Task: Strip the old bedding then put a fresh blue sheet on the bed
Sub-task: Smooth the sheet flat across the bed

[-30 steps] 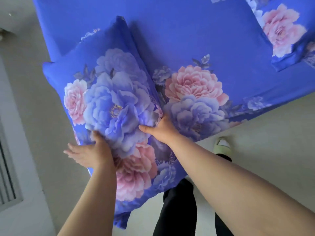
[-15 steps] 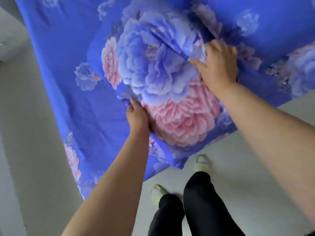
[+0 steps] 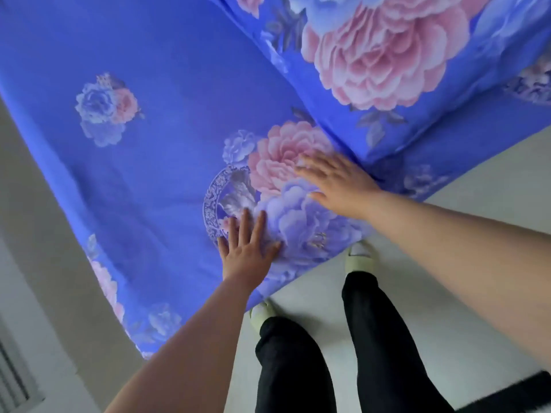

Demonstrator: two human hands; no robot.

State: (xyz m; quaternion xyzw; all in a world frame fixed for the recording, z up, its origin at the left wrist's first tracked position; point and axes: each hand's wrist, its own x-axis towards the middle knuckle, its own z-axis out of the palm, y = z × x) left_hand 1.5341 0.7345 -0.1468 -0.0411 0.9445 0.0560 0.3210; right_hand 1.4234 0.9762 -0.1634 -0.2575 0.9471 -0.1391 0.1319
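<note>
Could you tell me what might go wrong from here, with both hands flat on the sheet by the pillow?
1. Both the left hand and the right hand press flat on the blue floral sheet near the bed's corner; pushing outward could drag the fabric off that edge.
2. The pillow lies right beside the right hand, so a sweep could nudge it askew.
3. The feet stand close under the sheet's overhang; stepping on it may tug it loose.

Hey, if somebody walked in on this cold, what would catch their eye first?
Most likely the bright blue sheet with big pink and lilac peonies, which fills the upper part of the view. Next, the two hands: the left hand and the right hand lie flat, fingers spread, on the flower print near the bed's edge. A matching floral pillow sits at upper right.
</note>
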